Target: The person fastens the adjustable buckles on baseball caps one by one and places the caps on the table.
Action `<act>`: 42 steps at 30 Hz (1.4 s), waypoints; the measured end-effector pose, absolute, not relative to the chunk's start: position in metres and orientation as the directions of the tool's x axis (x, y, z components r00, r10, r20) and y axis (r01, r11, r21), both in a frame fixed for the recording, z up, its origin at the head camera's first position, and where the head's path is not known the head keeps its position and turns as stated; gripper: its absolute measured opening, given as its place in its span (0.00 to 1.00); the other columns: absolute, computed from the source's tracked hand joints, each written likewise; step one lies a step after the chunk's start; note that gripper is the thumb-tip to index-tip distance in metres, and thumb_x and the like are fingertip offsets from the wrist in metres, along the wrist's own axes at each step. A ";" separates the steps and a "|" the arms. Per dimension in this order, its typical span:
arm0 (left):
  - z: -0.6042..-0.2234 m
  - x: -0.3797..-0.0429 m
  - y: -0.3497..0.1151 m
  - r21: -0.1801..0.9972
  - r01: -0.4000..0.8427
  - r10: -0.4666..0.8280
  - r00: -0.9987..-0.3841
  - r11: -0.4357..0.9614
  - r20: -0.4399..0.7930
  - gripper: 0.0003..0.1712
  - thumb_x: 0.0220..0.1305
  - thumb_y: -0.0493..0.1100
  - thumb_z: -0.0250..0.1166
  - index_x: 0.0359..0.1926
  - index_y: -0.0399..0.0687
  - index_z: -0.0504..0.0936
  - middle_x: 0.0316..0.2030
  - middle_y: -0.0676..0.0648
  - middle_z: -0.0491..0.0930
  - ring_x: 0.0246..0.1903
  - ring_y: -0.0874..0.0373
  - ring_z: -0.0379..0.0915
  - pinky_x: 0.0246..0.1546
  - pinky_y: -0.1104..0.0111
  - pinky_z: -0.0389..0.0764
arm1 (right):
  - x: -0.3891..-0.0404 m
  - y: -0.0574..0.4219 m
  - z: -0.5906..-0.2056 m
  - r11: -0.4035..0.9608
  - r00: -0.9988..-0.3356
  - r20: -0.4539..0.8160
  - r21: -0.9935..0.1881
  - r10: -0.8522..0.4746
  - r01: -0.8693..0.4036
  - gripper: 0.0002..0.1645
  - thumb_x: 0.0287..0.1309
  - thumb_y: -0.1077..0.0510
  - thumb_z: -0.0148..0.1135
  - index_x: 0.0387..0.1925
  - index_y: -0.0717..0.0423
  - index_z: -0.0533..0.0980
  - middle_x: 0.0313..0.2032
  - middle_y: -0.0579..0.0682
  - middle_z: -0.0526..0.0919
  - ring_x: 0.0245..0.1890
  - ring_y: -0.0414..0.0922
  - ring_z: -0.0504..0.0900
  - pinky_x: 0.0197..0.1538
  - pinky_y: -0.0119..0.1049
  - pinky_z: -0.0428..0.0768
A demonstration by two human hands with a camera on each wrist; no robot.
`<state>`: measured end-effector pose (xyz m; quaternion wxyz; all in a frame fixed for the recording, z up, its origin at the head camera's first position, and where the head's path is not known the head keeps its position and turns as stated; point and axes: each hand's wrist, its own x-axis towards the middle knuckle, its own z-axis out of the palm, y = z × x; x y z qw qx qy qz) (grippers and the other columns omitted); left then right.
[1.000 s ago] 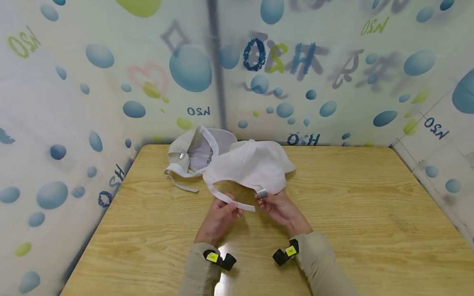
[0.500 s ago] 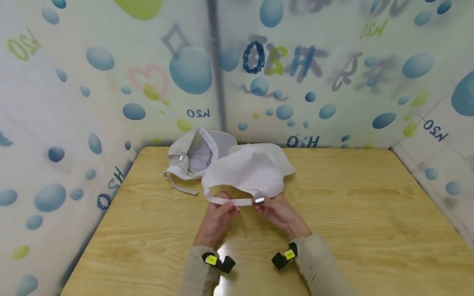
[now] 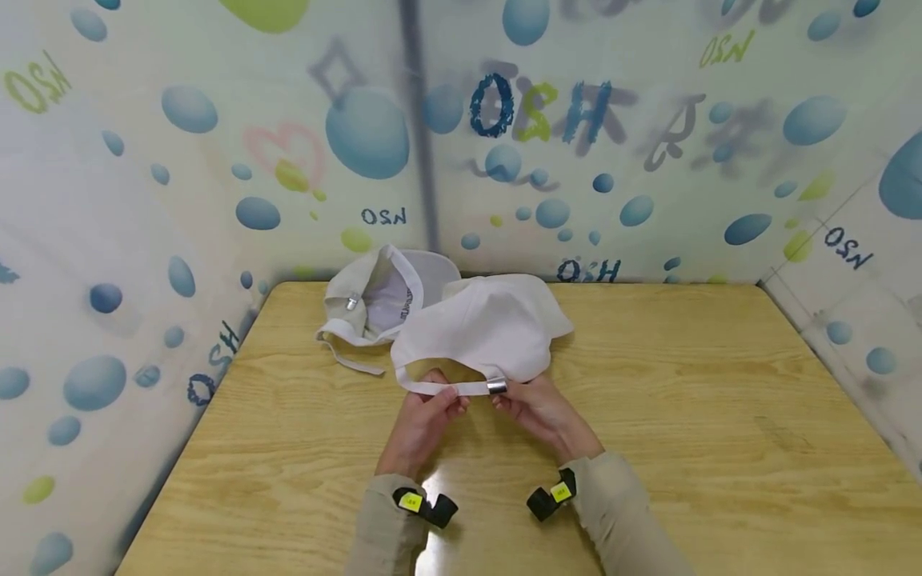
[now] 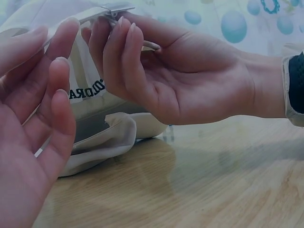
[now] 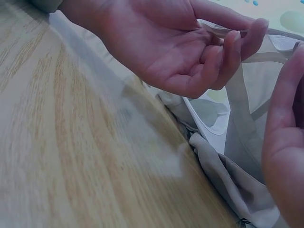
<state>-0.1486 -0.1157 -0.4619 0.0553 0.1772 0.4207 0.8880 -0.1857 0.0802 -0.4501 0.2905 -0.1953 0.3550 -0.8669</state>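
Observation:
A white baseball cap (image 3: 479, 328) lies with its back opening toward me and its brim facing away to the right. My left hand (image 3: 420, 428) pinches the cap's white back strap (image 3: 471, 390) between thumb and fingers. At the strap's right end sits a silver buckle (image 3: 497, 386), which my right hand (image 3: 543, 412) pinches from the right side. The strap runs straight across the opening and meets the buckle; how far its end goes in is hidden. In the left wrist view, the fingertips of both hands lie close together under the strap, near the buckle (image 4: 121, 8).
Behind and left of the white cap, a second, greyish-white cap (image 3: 353, 280) rests on its side, its inside showing and its loose strap (image 3: 356, 368) trailing on the wooden table (image 3: 684, 416). A patterned curtain wall (image 3: 461, 184) stands at the table's back edge.
The strap's free end, earlier loose and apart from the buckle, has moved up and right to meet it. The strap now lies straight across the opening; both hands have barely shifted.

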 end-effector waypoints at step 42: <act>-0.466 -0.153 -0.113 0.871 0.010 0.192 -0.974 -0.491 0.120 0.07 0.58 0.30 0.56 0.28 0.44 0.75 0.26 0.50 0.75 0.28 0.59 0.72 0.33 0.71 0.73 | -0.187 0.072 -0.449 -0.508 -0.773 0.159 -0.829 -0.615 0.233 0.10 0.56 0.72 0.51 0.38 0.58 0.72 0.35 0.51 0.77 0.32 0.43 0.79 0.39 0.33 0.78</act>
